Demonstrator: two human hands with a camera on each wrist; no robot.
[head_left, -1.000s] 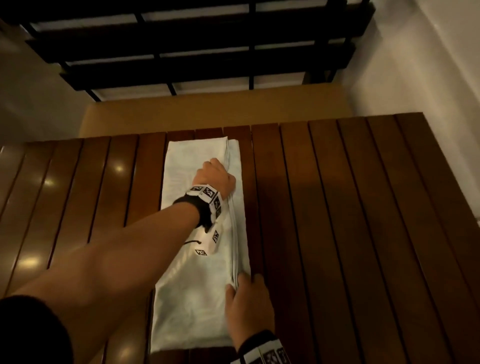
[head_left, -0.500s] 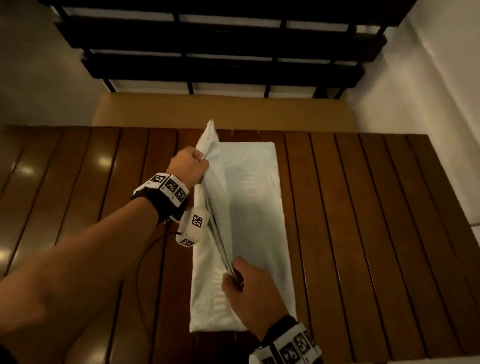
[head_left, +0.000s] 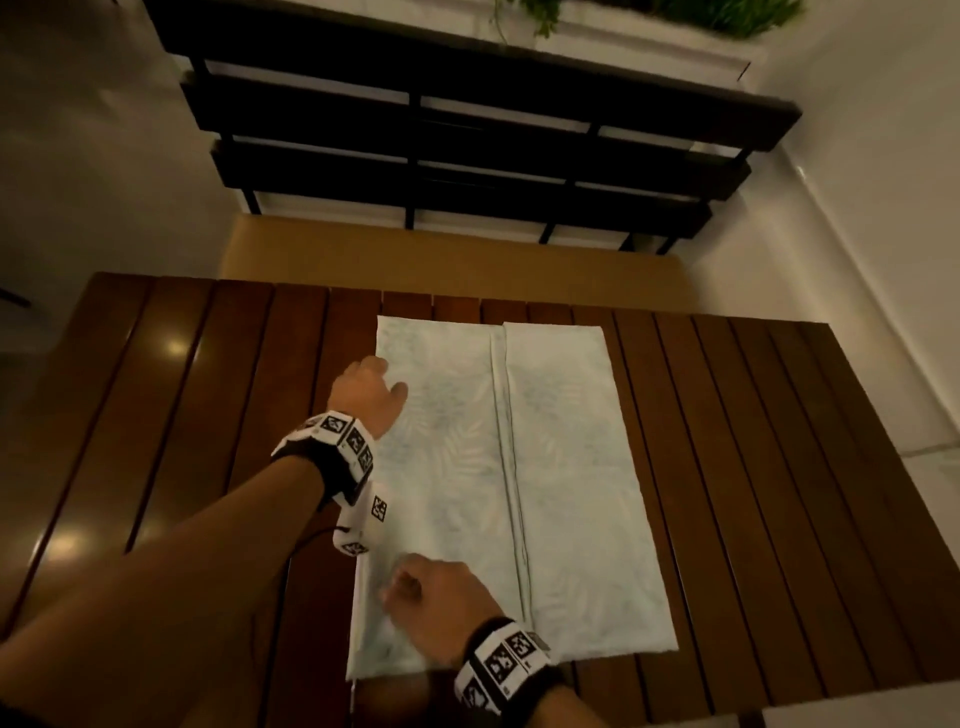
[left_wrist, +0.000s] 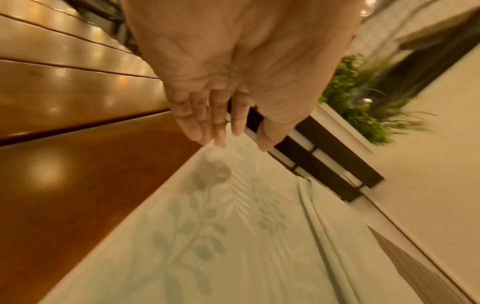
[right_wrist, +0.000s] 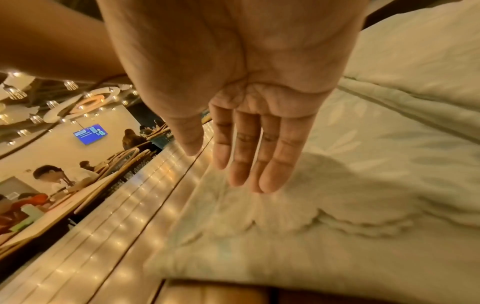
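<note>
A pale cloth (head_left: 561, 467) with a faint leaf print lies spread flat on the slatted wooden table (head_left: 753, 467), a seam running down its middle. My left hand (head_left: 369, 389) hovers at the cloth's far left edge. Its straight fingers (left_wrist: 215, 131) are just over the cloth (left_wrist: 233, 246) and hold nothing. My right hand (head_left: 431, 592) is over the near left part of the cloth. In the right wrist view its fingers (right_wrist: 249, 164) are extended above the cloth (right_wrist: 337, 205), which is slightly rumpled there.
Beyond the table stands a tan bench seat (head_left: 441, 260) with a dark slatted back (head_left: 467, 140), and plants (head_left: 727, 15) above it. A white wall runs along the right. In the right wrist view, people (right_wrist: 52, 179) sit at distant tables.
Both hands lifted the cloth's top layer and turned it over to the left. The cloth now lies about twice as wide, and both hands have let go.
</note>
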